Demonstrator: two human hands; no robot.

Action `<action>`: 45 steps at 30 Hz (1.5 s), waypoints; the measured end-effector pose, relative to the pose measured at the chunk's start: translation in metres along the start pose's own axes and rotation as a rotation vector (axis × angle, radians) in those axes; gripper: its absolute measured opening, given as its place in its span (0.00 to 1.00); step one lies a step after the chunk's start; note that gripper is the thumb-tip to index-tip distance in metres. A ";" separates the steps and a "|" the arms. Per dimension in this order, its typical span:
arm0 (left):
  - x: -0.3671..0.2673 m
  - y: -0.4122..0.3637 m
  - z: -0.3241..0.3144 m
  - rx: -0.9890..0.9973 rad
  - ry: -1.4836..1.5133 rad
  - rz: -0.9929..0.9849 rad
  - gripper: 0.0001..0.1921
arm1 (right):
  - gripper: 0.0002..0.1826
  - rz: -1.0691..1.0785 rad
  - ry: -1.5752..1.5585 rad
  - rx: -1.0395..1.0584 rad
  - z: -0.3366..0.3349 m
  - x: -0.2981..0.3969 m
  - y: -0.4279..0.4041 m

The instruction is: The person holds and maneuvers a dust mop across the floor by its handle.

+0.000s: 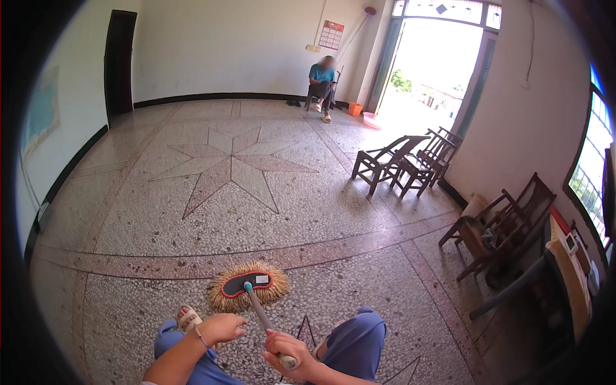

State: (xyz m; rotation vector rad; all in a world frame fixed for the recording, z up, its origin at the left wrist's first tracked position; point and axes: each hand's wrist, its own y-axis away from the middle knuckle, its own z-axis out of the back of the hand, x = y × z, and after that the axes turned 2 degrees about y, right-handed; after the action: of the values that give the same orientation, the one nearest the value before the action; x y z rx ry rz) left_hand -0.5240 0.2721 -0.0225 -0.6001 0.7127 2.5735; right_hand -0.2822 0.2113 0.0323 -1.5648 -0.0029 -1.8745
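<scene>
A flat mop head (250, 286) with tan fringe and a dark, red-edged centre lies on the speckled terrazzo floor (192, 240) in front of me. Its grey handle (260, 310) slants back towards me. My right hand (291, 353) is closed around the handle near its end. To the left of the handle, my left hand (224, 327) is held apart from it with the fingers loosely spread and nothing in them. A thin bracelet circles the left wrist. My sandalled feet are on either side of the mop handle.
Wooden chairs (385, 161) stand at the right, with another wooden chair (500, 226) nearer, beside a cluttered table (568, 274). A person (321, 79) sits by the far wall, near an orange bin (355, 109) and a pink basin (372, 120) at the open doorway.
</scene>
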 end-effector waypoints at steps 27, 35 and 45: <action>0.074 -0.004 0.051 -0.010 0.161 0.086 0.24 | 0.06 0.126 0.314 -0.082 -0.053 -0.028 -0.109; 0.120 -0.031 0.078 -0.074 0.104 0.272 0.23 | 0.07 0.073 0.319 -0.101 -0.072 -0.115 -0.179; 0.124 -0.024 0.108 -0.088 0.177 0.079 0.22 | 0.06 0.192 0.410 -0.031 -0.057 -0.047 -0.126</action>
State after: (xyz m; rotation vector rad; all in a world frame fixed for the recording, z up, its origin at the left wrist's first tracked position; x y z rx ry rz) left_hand -0.6468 0.3833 -0.0098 -0.8531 0.6956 2.6590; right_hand -0.3919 0.3078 0.0275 -1.1297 0.3479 -2.0108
